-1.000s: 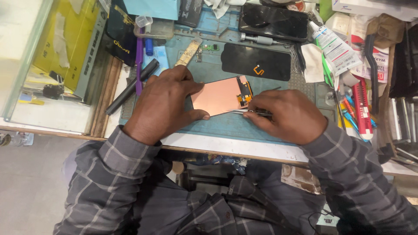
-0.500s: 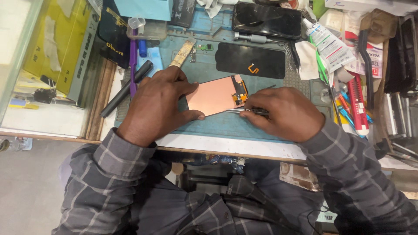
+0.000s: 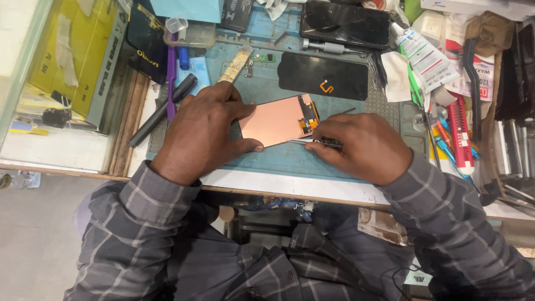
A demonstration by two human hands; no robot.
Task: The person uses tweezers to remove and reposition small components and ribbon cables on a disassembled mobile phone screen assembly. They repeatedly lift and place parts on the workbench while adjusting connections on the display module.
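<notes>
A copper-backed screen panel (image 3: 277, 120) is seen lying face down on the blue mat (image 3: 290, 159) near the front of the worktop (image 3: 290, 187). It is pinned along its left edge by the left hand (image 3: 206, 131), whose fingers are spread over the near left corner, with the thumb pressed at the lower edge. Tweezers (image 3: 317, 142) are gripped in the right hand (image 3: 362, 146), closed around them, and the tips are laid along the panel's lower right edge, just below the orange flex connector (image 3: 308, 118). The step in hand is judged to be work at that edge with the tool; whether the tips are under the panel or merely against it cannot be told from this view. The next move is judged to call for a steady hold by the left hand and a light, shallow touch, since the flex is thin. A black glass (image 3: 323, 76) lies just beyond the panel, and a dark phone (image 3: 345, 23) farther back.
</notes>
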